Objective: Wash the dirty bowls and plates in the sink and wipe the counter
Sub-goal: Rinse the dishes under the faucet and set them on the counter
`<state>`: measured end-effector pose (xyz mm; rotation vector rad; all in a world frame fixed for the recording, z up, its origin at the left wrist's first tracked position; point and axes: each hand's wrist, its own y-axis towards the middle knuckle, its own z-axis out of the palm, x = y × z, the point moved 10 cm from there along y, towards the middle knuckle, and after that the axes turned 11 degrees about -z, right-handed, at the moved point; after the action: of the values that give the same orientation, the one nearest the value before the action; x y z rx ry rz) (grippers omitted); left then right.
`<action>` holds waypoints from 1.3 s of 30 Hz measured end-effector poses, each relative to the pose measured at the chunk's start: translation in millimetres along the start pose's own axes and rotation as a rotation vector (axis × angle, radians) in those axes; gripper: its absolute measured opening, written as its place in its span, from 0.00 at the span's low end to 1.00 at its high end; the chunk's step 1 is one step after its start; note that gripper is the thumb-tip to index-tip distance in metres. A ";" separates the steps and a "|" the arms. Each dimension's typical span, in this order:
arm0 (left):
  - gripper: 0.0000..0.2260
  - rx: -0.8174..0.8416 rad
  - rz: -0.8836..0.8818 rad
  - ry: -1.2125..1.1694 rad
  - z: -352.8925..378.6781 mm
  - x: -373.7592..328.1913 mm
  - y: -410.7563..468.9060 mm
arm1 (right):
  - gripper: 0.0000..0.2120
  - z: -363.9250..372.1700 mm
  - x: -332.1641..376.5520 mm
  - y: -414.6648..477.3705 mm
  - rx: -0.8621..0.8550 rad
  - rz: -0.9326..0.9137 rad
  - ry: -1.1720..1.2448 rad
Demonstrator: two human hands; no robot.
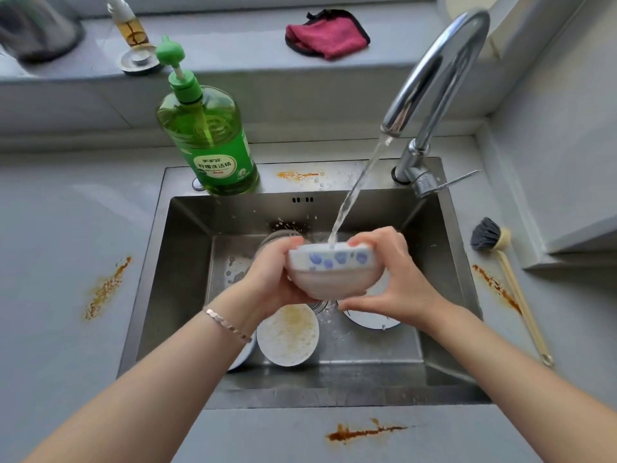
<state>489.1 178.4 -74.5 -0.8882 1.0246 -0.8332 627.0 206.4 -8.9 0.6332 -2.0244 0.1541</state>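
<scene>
The left hand and right hand grip a bowl from either side above the sink, under the stream from the tap. Its inside is hidden. Below lies a dirty bowl. The right wrist covers most of a plate.

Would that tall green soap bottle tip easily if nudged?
Probably heavy: the soap bottle looks nearly full. It is tall with a pump on top, so a high push might topple it. It stands on the splashed sink rim, so it could slide.
</scene>
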 end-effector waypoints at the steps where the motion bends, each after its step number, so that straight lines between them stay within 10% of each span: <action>1: 0.18 -0.042 0.090 0.025 -3.3 -5.3 -0.8 | 0.36 0.3 -12.2 -2.6 -0.030 0.131 0.112; 5: 0.26 -0.116 0.486 0.185 -5.0 -32.8 -22.8 | 0.29 38.7 -58.5 -31.5 -0.139 0.738 0.951; 10: 0.32 0.002 0.668 0.316 3.6 -46.1 -33.2 | 0.31 64.1 -64.6 -39.8 -0.201 0.781 1.275; 17: 0.10 -0.301 0.507 0.732 -40.5 -31.3 -14.8 | 0.22 47.2 -83.6 -42.2 -0.337 0.613 0.993; 28: 0.10 -0.434 0.180 0.784 -130.7 38.7 14.7 | 0.05 42.1 -103.9 -62.0 -0.358 0.811 0.694; 39: 0.04 -0.433 0.103 0.878 -138.1 69.6 36.6 | 0.33 51.4 -68.7 -55.0 0.088 0.569 -0.270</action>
<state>385.5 101.6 -167.3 -0.8166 2.0580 -0.9479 641.3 166.4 -101.5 0.1151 -2.4277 0.5191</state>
